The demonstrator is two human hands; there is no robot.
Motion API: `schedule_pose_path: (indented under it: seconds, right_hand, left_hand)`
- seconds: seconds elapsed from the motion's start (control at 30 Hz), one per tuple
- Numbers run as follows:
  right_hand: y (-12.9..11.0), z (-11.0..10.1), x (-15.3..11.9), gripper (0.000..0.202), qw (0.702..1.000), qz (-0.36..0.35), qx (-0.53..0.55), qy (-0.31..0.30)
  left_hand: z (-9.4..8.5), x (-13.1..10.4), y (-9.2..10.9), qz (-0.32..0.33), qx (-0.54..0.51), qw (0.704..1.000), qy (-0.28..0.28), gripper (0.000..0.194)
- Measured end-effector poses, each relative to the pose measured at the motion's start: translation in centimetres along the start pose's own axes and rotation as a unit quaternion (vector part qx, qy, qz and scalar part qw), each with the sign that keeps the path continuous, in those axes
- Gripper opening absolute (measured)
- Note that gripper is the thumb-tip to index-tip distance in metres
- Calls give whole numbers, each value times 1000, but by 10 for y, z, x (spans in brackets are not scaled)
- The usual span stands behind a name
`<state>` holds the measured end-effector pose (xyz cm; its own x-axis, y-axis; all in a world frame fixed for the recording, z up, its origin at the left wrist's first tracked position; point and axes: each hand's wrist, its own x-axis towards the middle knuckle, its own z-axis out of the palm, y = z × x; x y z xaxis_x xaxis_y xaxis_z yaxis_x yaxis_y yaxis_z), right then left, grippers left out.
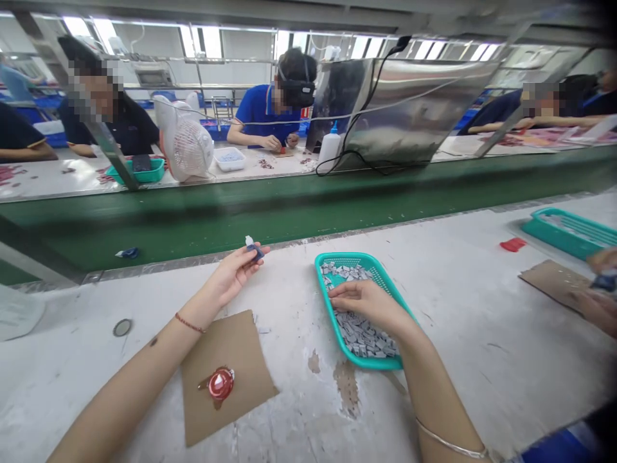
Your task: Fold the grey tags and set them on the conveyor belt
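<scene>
Hands [357, 299]: right in teal basket [336, 321]; left holds blue-white piece [254, 249]

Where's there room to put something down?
The white tabletop has a wide bare patch between the green basket and far-right cardboard, and a narrower one between basket and nearer cardboard. Crowded: inside the basket, with grey pieces and the right hand.

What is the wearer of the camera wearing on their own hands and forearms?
Both hands are bare, with no gloves. The left hand has a thin reddish-brown cord bracelet at the wrist; the right arm has a slim, shiny silver-toned bangle. No sleeve covers either forearm.
</scene>
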<state>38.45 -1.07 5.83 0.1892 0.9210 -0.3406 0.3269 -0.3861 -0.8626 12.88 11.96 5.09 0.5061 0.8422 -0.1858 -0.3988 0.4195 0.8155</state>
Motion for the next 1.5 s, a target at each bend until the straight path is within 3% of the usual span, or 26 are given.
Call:
schedule_pose_path:
  seconds: [0.27, 0.47, 0.73, 1.27, 1.4, 1.5]
  right_hand:
    - [-10, 1, -2, 25, 999, 48, -6, 1]
    - [-13, 6, -4, 27, 998, 57, -28, 23]
    - [-24, 16, -13, 21, 998, 31, -41, 44]
    - [-34, 22, -20, 17, 991, 9, -87, 105]
    - [-36, 35, -24, 19, 983, -54, -87, 154]
    - [-44, 61, -28, 20, 978, -146, -92, 120]
  left_hand:
    - [-33, -102, -5, 33, 35, 998, 47, 21]
    - [-68, -141, -17, 67, 125, 981, 135, 30]
    - [-82, -152, -34, 90, 139, 975, 146, 32]
    - [-86, -154, -37, 98, 143, 977, 122, 29]
    - [-85, -153, -37, 97, 135, 978, 122, 28]
    - [-85, -153, -37, 99, 134, 980, 109, 26]
